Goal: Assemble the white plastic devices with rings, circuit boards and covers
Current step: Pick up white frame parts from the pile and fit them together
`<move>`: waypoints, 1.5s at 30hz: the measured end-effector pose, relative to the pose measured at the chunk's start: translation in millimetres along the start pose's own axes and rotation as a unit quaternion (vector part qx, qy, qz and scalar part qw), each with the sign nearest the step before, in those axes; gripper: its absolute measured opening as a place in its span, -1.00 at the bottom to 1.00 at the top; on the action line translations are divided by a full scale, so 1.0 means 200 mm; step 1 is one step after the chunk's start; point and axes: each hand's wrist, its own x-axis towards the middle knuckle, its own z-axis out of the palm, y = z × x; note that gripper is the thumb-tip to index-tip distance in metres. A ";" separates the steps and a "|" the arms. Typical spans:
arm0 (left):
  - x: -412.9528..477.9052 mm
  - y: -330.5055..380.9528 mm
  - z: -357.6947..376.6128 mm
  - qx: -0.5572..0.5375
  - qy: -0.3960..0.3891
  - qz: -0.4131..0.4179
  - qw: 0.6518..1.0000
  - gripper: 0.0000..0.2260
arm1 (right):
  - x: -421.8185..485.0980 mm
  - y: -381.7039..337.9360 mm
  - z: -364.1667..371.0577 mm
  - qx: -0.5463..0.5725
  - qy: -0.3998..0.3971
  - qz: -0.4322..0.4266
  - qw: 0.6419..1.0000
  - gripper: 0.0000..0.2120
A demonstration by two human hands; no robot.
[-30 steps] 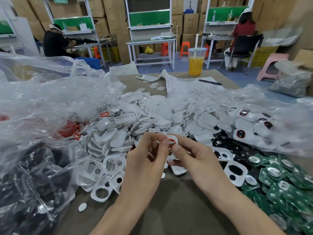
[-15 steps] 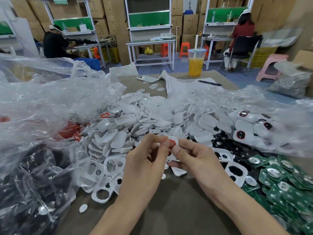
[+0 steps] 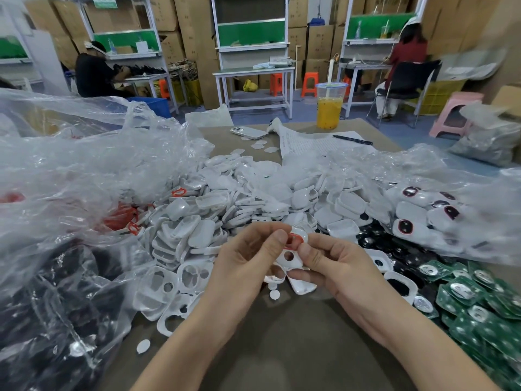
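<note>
Now: brown table fills the lower view, loaded with parts on 3 sides.

Left side: crumpled clear plastic bags, the largest items on it. Dark parts show through the lower bag; loose red rings show through the upper one.

Centre: heap of white covers, running from the bags across to the right.

Right side: another clear bag over white devices with dark round windows rimmed in red. Below it, a spread of green circuit boards, each with a silvery round part on top.

Near left of the hands: white frames with cut-out holes, lying overlapped at the foot of the heap.

Far edge: cup of orange drink with a straw, a printed sheet with a pen on it, and a phone face down.

Hands: left hand and right hand are brought together above the table, just in front of the heap, both clamped on 1 white shell. Left thumb and fingers pinch its upper end; right thumb lies on its face, with fingers curled beneath.

Shell has a round hole in its lower half. 1 red ring sits at its upper opening, between the 2 thumbs. Cannot tell whether the ring is fully seated.
</note>
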 end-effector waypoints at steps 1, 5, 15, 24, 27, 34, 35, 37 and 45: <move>0.00 -0.01 0.00 -0.020 -0.007 -0.009 1.000 -0.82 | 0.00 0.00 0.00 -0.007 -0.001 -0.001 1.000 -0.72; 0.01 -0.03 -0.01 -0.046 -0.006 -0.027 0.999 -0.70 | -0.01 -0.01 0.00 -0.019 -0.004 0.000 1.000 -0.74; 0.01 -0.02 0.00 -0.036 -0.015 -0.015 0.999 -0.76 | -0.01 -0.01 0.00 -0.026 0.009 0.000 1.000 -0.74; 0.00 0.02 0.00 0.023 -0.037 0.010 0.999 -0.82 | -0.01 -0.02 0.00 0.014 0.013 0.024 1.000 -0.72; 0.00 0.03 0.01 0.037 -0.026 0.014 0.999 -0.81 | -0.01 -0.02 0.00 0.014 0.009 0.030 0.999 -0.76; -0.01 0.04 0.03 0.075 -0.006 0.023 0.997 -0.73 | -0.01 -0.01 0.00 0.003 0.007 0.026 1.000 -0.84; -0.01 0.04 0.03 0.076 -0.004 0.021 0.997 -0.73 | -0.01 -0.01 0.00 0.003 0.007 0.025 1.000 -0.85; -0.01 0.03 0.03 0.078 -0.004 0.018 0.997 -0.74 | -0.01 -0.01 0.00 0.003 0.008 0.024 1.000 -0.84; 0.00 0.04 0.02 0.051 -0.005 -0.008 0.999 -0.66 | 0.00 -0.01 -0.02 -0.024 0.016 0.014 0.999 -0.73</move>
